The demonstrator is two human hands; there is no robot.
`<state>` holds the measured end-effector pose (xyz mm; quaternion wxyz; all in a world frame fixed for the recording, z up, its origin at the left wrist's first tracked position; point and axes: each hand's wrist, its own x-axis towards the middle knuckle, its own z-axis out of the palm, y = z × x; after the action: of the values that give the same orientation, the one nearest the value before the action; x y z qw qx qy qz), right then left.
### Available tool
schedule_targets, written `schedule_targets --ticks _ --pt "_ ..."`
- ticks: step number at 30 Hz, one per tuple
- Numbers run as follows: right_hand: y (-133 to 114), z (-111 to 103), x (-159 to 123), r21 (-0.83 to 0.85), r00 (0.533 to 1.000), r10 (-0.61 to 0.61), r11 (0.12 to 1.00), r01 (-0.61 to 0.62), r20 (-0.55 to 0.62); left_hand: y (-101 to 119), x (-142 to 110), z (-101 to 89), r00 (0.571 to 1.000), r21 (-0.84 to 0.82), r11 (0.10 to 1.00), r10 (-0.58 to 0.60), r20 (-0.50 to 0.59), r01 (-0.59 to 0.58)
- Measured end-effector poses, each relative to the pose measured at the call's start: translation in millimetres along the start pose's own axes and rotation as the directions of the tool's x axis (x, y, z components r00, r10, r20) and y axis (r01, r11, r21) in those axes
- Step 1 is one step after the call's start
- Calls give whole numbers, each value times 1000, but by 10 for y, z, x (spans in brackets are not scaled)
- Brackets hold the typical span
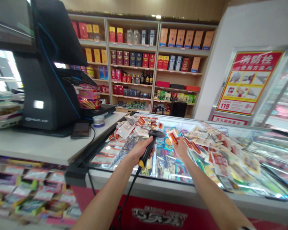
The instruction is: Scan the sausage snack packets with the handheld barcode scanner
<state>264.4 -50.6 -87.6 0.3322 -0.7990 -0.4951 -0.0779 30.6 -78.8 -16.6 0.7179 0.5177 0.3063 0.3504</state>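
My left hand (142, 150) is wrapped round the handle of a black barcode scanner (149, 148), whose head points to the right and whose cable hangs down toward me. In my right hand (181, 147) is a small clear packet of sausage (173, 137), held up just right of the scanner head without touching it. Both hands are above the glass top of a chest freezer (141, 176). Packaged sausages (194, 146) lie on the glass beside my right hand. To the left is a pile of vacuum-packed food (128, 129).
A checkout terminal (51, 80) stands on the white counter (48, 143) at left, with a small round tub (98, 121) near its edge. More food packets (220, 163) cover the freezer's right side. Shelves of boxes (134, 59) line the back wall. Snack racks (31, 191) sit below the counter.
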Motion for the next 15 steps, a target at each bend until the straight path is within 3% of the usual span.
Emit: schedule_targets --ticks 5,9,15 --pt "37 12 6 -35 1000 0 999 -1 -31 6 8 12 1000 -8 1000 1 8 -1" --pt "106 -44 12 -173 999 -21 985 15 -35 24 16 -2 1000 -34 999 9 -3 -9" --pt "428 -212 129 -399 995 92 912 -95 -26 53 38 -209 996 -72 997 17 -90 -24"
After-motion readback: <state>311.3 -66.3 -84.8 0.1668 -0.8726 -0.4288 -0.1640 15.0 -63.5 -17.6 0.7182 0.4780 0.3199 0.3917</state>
